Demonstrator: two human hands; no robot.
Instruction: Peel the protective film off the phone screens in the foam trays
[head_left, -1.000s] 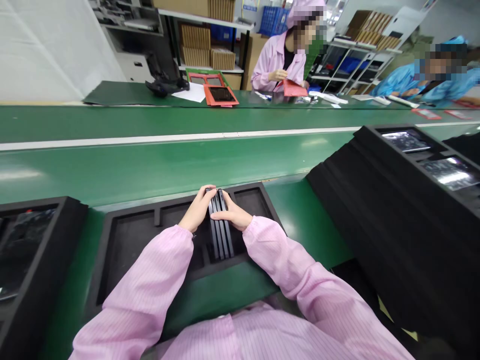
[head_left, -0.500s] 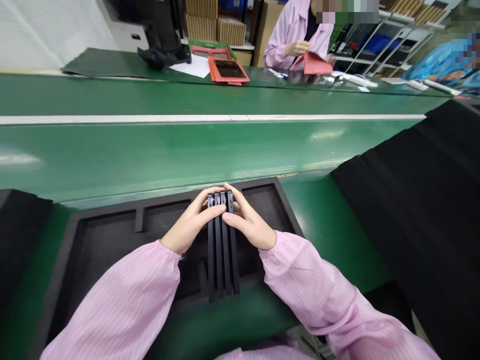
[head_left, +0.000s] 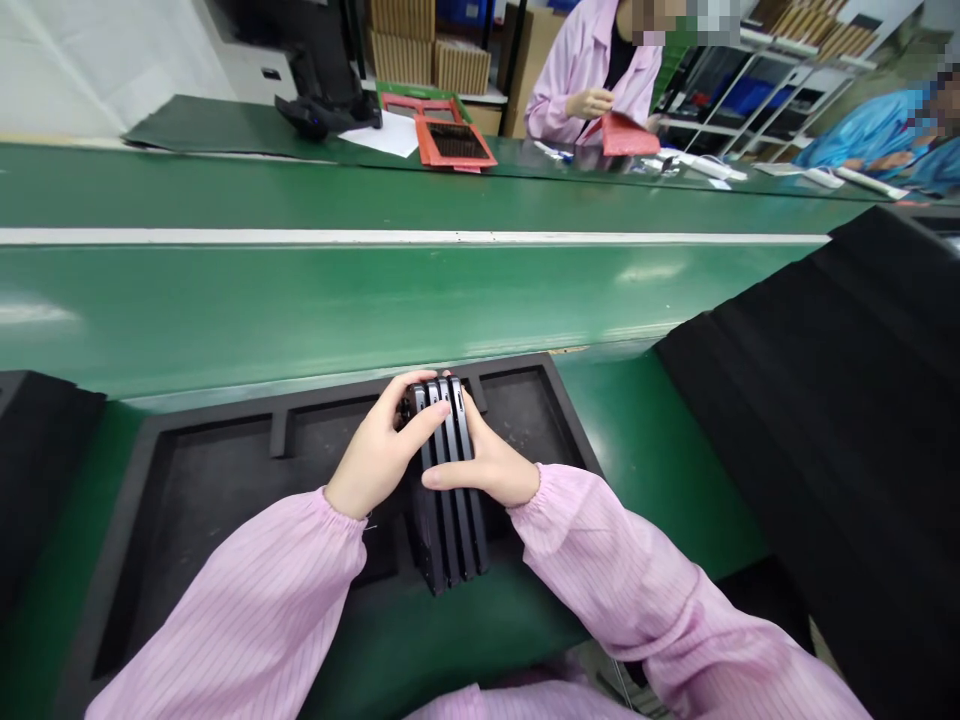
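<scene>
Between my two hands is a stack of several slim, dark tablets [head_left: 456, 530], held together on edge with small slots showing at their far ends. My left hand [head_left: 373, 448] wraps the far left side, its thumb lying over the top edges. My right hand [head_left: 496, 462] grips the right side, and its thumb reaches across the edges lower down. Fingers behind the stack are partly hidden. Beneath the hands lies a black foam tray [head_left: 217, 480] with shallow, divided recesses; the tablets' near ends extend over its front edge.
Dark covered shapes flank the tray, a large one at right [head_left: 840, 420] and a smaller one at left [head_left: 37, 480]. A green bench [head_left: 300, 300] runs behind. Across it, a person in pink [head_left: 592, 90] handles a red pouch [head_left: 628, 135], near a red-framed device [head_left: 454, 142].
My right thumb has slid down and across the edges. The stack has turned slightly, its near ends shifting right, so more of its left face shows.
</scene>
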